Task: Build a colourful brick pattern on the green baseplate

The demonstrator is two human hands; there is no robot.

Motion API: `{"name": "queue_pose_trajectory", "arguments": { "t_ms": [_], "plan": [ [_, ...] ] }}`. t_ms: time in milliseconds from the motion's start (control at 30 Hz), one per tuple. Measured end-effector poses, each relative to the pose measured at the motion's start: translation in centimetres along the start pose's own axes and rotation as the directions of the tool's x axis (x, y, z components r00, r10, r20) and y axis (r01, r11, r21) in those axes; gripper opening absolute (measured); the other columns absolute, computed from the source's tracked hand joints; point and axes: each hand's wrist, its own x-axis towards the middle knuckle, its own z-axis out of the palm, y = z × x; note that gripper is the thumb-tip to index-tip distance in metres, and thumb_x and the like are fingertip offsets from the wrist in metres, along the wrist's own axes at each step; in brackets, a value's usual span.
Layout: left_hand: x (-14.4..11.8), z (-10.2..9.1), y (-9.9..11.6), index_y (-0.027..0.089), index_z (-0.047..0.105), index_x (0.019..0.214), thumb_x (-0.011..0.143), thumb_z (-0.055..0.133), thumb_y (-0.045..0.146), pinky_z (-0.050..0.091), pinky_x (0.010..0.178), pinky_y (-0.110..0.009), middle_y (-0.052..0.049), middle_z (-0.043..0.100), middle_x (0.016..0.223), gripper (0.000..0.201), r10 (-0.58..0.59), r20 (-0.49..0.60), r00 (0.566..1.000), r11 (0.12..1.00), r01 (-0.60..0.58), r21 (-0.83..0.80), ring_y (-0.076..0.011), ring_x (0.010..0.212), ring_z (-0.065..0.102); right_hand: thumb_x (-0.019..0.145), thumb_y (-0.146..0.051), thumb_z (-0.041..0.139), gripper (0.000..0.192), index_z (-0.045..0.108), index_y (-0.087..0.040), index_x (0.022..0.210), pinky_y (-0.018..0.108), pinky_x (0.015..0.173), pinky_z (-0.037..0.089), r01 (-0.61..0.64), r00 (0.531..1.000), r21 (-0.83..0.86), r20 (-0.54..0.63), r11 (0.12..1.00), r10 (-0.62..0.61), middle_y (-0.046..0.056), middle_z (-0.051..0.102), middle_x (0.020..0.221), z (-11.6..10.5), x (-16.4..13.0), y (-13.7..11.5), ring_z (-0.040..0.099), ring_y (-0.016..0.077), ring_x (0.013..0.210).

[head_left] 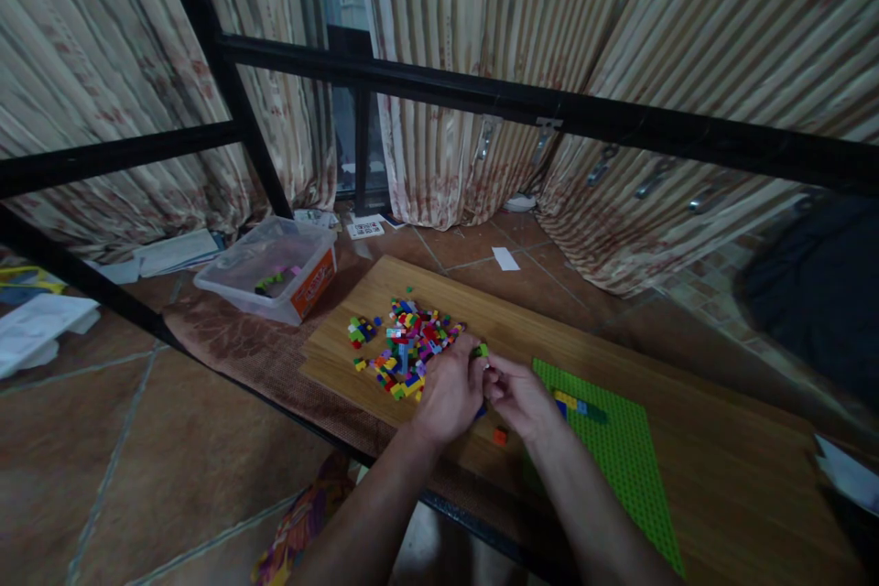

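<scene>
My left hand point(450, 392) is closed, its fingertips at a small green toy brick point(480, 350). My right hand point(516, 396) meets it there with pinched fingers; what lies between them is mostly hidden. Left of my hands spreads a pile of small coloured toy bricks point(426, 330). A loose orange brick point(501, 435) lies on the wooden board just below my right hand. Beyond that hand is a green studded baseplate point(618, 439), bearing a short row of yellow and blue bricks point(569, 400) near its left side, partly covered by my right hand.
The wooden board point(721, 439) rests on a brown cloth-covered surface point(247, 352). A clear plastic box point(233, 261) with an orange label and a few pieces inside stands at its left end. A black metal frame bar point(439, 78) crosses in front of curtains point(439, 165).
</scene>
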Motion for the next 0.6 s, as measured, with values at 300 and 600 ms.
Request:
{"name": "queue_pose_trajectory", "arguments": {
  "t_ms": [300, 600],
  "plan": [
    [0.3, -1.1, -0.4, 0.020, 0.056, 0.090, 0.089, 0.043, 0.026, 0.041, 0.065, -0.023, -0.001, 0.062, 0.077, 0.014, 0.003, -0.001, 1.000, 0.995, -0.003, -0.099, -0.0147, 0.072, 0.060, 0.054, -0.027, 0.082, 0.024, 0.063, -0.015, 0.064, 0.014, 0.035, 0.023, -0.054, 0.998, -0.024, -0.023, 0.998, 0.053, -0.003, 0.055, 0.058, -0.7, -0.1, -0.7, 0.037, 0.0028, 0.045],
    [0.7, -1.7, -2.0, 0.018, 0.060, 0.084, 0.083, 0.050, 0.023, 0.042, 0.070, -0.027, -0.006, 0.065, 0.079, 0.012, -0.120, 0.048, 0.992, 0.894, 0.087, 0.439, -0.0191, 0.077, 0.062, 0.073, -0.035, 0.060, 0.017, 0.070, -0.021, 0.070, 0.029, 0.061, 0.042, 0.135, 0.915, -0.941, -0.002, 0.311, -0.404, 0.003, 0.068, 0.066, -3.8, 0.3, 0.5, 0.060, 0.0172, 0.063]
  ]
}}
